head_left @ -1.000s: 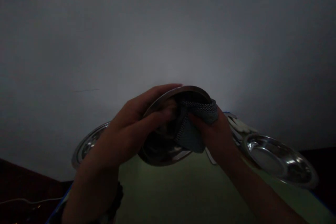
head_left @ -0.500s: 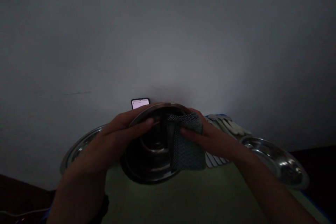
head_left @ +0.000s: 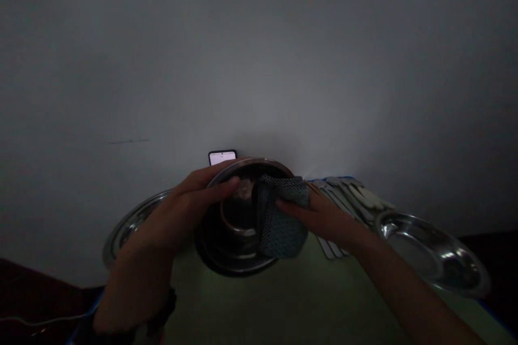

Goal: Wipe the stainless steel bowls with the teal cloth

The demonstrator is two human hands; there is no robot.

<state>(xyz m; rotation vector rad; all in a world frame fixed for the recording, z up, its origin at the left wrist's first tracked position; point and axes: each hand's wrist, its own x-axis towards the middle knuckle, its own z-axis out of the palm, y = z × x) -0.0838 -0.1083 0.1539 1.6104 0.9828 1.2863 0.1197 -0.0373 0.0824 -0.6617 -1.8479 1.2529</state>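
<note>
A shiny metal bowl (head_left: 238, 264) is held up over the green tabletop, tilted so its inside faces me. My left hand (head_left: 198, 197) grips its left rim, thumb inside and fingers behind. In my right hand (head_left: 311, 213) is a folded grey-green cloth (head_left: 285, 232), pressed against the right part of the bowl's inside. The thumb lies over the cloth; the other right fingers are mostly hidden behind it.
On the left a metal dish (head_left: 121, 232) sits partly behind my left forearm. Several spoons (head_left: 343, 194) and a pale glove-like item (head_left: 370, 197) lie at the right, beside another metal bowl (head_left: 437, 253). A lit phone (head_left: 222, 157) leans at the wall (head_left: 259, 64).
My right hand and the cloth have shifted slightly left and down inside the bowl. The whole background has slid a little to the right as the view turned.
</note>
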